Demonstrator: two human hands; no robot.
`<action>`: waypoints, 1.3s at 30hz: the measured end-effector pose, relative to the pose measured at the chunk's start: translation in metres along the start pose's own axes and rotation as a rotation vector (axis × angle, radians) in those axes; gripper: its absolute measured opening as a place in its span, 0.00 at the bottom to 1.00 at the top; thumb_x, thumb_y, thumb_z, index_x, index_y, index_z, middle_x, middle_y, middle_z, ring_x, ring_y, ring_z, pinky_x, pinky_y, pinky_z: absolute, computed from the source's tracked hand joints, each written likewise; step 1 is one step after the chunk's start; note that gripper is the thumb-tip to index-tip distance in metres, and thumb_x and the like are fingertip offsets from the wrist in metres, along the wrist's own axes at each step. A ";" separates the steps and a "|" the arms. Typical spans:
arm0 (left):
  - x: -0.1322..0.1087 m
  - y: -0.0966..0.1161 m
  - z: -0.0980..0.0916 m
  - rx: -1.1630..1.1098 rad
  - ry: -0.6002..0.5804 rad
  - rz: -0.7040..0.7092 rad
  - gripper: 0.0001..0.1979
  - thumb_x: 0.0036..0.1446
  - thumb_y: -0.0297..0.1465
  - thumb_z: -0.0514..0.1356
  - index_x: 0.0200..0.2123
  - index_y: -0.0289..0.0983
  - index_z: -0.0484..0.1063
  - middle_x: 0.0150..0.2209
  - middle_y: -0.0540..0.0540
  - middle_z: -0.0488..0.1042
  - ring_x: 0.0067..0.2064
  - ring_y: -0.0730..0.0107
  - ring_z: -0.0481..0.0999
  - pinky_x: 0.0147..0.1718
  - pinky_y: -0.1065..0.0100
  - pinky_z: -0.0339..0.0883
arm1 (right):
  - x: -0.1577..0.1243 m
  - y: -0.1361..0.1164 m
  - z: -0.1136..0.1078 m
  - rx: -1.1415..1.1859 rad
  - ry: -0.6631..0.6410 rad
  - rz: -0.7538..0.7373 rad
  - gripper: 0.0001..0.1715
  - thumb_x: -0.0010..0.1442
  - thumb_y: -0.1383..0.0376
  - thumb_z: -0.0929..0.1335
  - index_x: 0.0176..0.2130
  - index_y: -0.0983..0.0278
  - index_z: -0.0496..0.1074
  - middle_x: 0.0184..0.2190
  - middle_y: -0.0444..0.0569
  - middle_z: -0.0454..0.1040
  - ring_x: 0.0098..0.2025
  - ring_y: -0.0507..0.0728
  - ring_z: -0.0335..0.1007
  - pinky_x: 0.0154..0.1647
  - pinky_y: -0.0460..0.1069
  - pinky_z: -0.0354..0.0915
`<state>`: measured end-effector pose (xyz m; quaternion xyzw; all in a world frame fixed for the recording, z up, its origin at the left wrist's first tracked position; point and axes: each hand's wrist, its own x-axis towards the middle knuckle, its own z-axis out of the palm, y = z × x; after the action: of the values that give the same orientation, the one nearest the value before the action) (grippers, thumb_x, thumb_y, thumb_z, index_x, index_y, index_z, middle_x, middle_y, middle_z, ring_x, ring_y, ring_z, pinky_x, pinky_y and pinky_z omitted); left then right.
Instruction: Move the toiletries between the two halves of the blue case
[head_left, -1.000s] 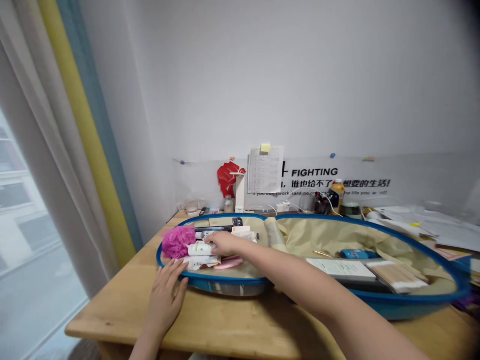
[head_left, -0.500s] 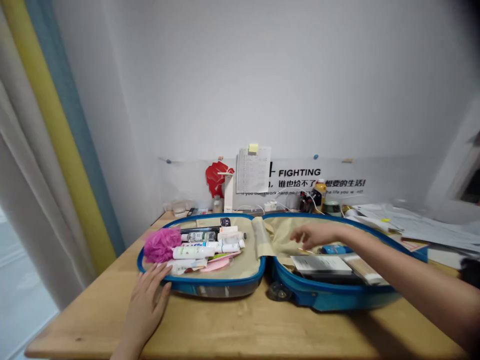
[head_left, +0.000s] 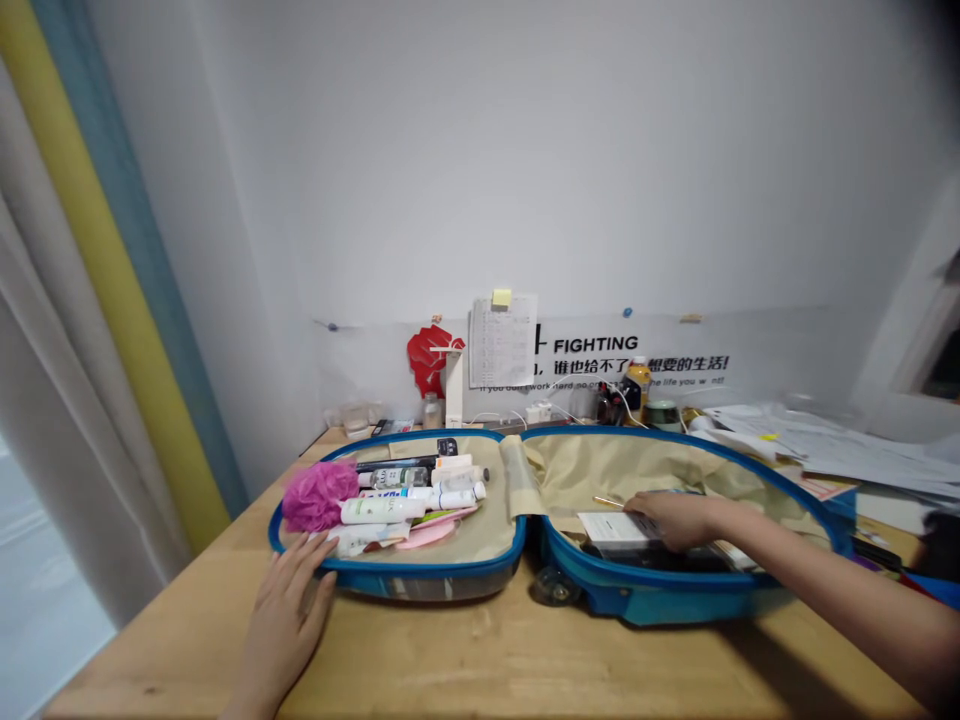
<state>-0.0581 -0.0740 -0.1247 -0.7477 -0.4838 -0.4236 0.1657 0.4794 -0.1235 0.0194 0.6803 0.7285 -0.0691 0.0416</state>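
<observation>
An open suitcase with a blue rim lies on the table. My left hand is open, its fingertips over the rim at the front left corner. Near them are a pink bath puff, a white bottle and several tubes. In the right half, my right hand is down among the contents, fingers bent and partly hidden; what they grip cannot be made out. A white-topped booklet lies beside it, left of the hand. A thin gold-coloured stick shows just past the fingertips.
The wooden table carries the suitcase. Behind stand a white lamp, a yellow-labelled bottle and a green jar. Papers spread at the back right. A striped curtain hangs at the left.
My right hand has moved down and to the right into the suitcase, covering the blue packet seen before. My left hand stays at the rim. The view has shifted slightly.
</observation>
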 end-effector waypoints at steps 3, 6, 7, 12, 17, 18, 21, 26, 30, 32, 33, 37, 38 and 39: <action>0.000 -0.001 0.000 -0.003 0.011 0.014 0.18 0.61 0.40 0.50 0.51 0.43 0.69 0.52 0.43 0.73 0.56 0.55 0.69 0.55 0.50 0.62 | -0.003 -0.003 -0.007 0.017 -0.023 -0.031 0.35 0.34 0.74 0.68 0.45 0.57 0.77 0.45 0.56 0.75 0.47 0.63 0.73 0.47 0.53 0.68; 0.000 -0.001 0.001 -0.004 0.011 0.020 0.18 0.62 0.40 0.51 0.52 0.44 0.69 0.53 0.43 0.73 0.56 0.55 0.69 0.54 0.50 0.63 | -0.006 -0.003 -0.024 0.008 -0.004 -0.038 0.32 0.35 0.72 0.69 0.43 0.57 0.77 0.43 0.57 0.75 0.46 0.65 0.72 0.47 0.56 0.68; 0.000 -0.001 0.001 -0.004 0.013 0.020 0.18 0.62 0.40 0.51 0.52 0.44 0.69 0.53 0.43 0.73 0.56 0.55 0.69 0.54 0.50 0.63 | -0.007 -0.003 -0.032 0.001 0.011 -0.038 0.31 0.36 0.72 0.69 0.43 0.57 0.77 0.42 0.57 0.75 0.45 0.65 0.72 0.47 0.56 0.67; -0.001 0.001 0.001 -0.006 0.016 0.015 0.18 0.62 0.39 0.51 0.52 0.43 0.69 0.53 0.42 0.73 0.57 0.54 0.68 0.55 0.48 0.61 | -0.005 -0.013 -0.083 -0.018 0.153 -0.040 0.31 0.42 0.70 0.67 0.49 0.64 0.73 0.47 0.61 0.72 0.47 0.63 0.70 0.48 0.55 0.64; 0.000 0.002 0.001 -0.008 0.014 0.014 0.18 0.62 0.39 0.50 0.52 0.43 0.69 0.53 0.42 0.73 0.57 0.53 0.68 0.55 0.46 0.61 | 0.044 -0.074 -0.113 -0.019 0.248 -0.178 0.35 0.47 0.66 0.67 0.56 0.68 0.67 0.51 0.61 0.70 0.50 0.64 0.68 0.49 0.53 0.64; 0.000 0.002 0.001 -0.007 0.014 0.016 0.18 0.62 0.39 0.50 0.52 0.42 0.69 0.53 0.42 0.73 0.57 0.53 0.68 0.55 0.46 0.62 | 0.060 -0.093 -0.112 -0.023 0.256 -0.214 0.36 0.47 0.66 0.68 0.56 0.68 0.66 0.52 0.60 0.69 0.52 0.64 0.66 0.51 0.53 0.63; 0.001 0.004 -0.001 -0.007 -0.004 0.000 0.18 0.62 0.39 0.50 0.53 0.42 0.69 0.54 0.42 0.72 0.57 0.54 0.68 0.55 0.47 0.62 | 0.112 -0.157 -0.099 -0.042 0.272 -0.301 0.34 0.51 0.65 0.69 0.58 0.66 0.65 0.54 0.59 0.67 0.54 0.63 0.65 0.54 0.53 0.62; 0.000 0.005 -0.002 -0.015 -0.029 -0.010 0.18 0.62 0.38 0.51 0.53 0.43 0.69 0.54 0.43 0.72 0.58 0.55 0.68 0.56 0.46 0.61 | 0.178 -0.252 -0.065 -0.086 0.275 -0.373 0.24 0.61 0.57 0.66 0.54 0.64 0.66 0.54 0.53 0.67 0.53 0.59 0.65 0.53 0.59 0.64; 0.000 0.005 -0.003 -0.025 -0.043 -0.018 0.18 0.62 0.37 0.51 0.53 0.43 0.70 0.54 0.43 0.72 0.59 0.55 0.67 0.57 0.46 0.61 | 0.204 -0.290 -0.044 -0.099 0.270 -0.400 0.22 0.62 0.57 0.66 0.53 0.64 0.67 0.53 0.53 0.67 0.52 0.58 0.66 0.51 0.59 0.66; 0.000 0.006 -0.003 -0.023 -0.043 -0.028 0.18 0.62 0.37 0.51 0.53 0.43 0.70 0.55 0.43 0.72 0.59 0.56 0.67 0.58 0.47 0.60 | 0.210 -0.298 -0.038 -0.092 0.266 -0.411 0.21 0.62 0.57 0.65 0.53 0.63 0.67 0.53 0.53 0.67 0.51 0.57 0.67 0.51 0.58 0.66; 0.000 0.007 -0.003 -0.021 -0.042 -0.031 0.18 0.62 0.37 0.51 0.53 0.43 0.70 0.55 0.43 0.72 0.59 0.56 0.66 0.58 0.47 0.59 | 0.212 -0.300 -0.036 -0.085 0.263 -0.418 0.21 0.62 0.57 0.66 0.53 0.63 0.67 0.53 0.53 0.67 0.51 0.57 0.67 0.51 0.58 0.66; -0.001 0.006 -0.003 -0.021 -0.039 -0.032 0.18 0.62 0.36 0.51 0.53 0.43 0.69 0.54 0.44 0.72 0.59 0.56 0.67 0.58 0.47 0.60 | 0.213 -0.303 -0.030 -0.033 0.258 -0.454 0.22 0.62 0.56 0.66 0.52 0.64 0.68 0.53 0.51 0.68 0.51 0.59 0.67 0.51 0.59 0.66; -0.001 0.006 -0.003 -0.022 -0.040 -0.032 0.18 0.62 0.36 0.51 0.53 0.43 0.69 0.54 0.44 0.72 0.59 0.56 0.67 0.57 0.47 0.60 | 0.212 -0.303 -0.030 -0.013 0.254 -0.466 0.21 0.62 0.56 0.66 0.52 0.64 0.68 0.53 0.51 0.68 0.51 0.59 0.67 0.51 0.58 0.66; -0.001 0.006 -0.003 -0.023 -0.040 -0.033 0.18 0.62 0.37 0.51 0.53 0.43 0.69 0.55 0.44 0.72 0.59 0.56 0.67 0.58 0.47 0.60 | 0.211 -0.304 -0.030 0.010 0.249 -0.478 0.21 0.62 0.56 0.66 0.52 0.64 0.68 0.53 0.50 0.68 0.51 0.59 0.67 0.51 0.58 0.66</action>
<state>-0.0547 -0.0789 -0.1230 -0.7499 -0.4942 -0.4169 0.1404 0.1628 0.0688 0.0294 0.4922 0.8677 0.0038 -0.0692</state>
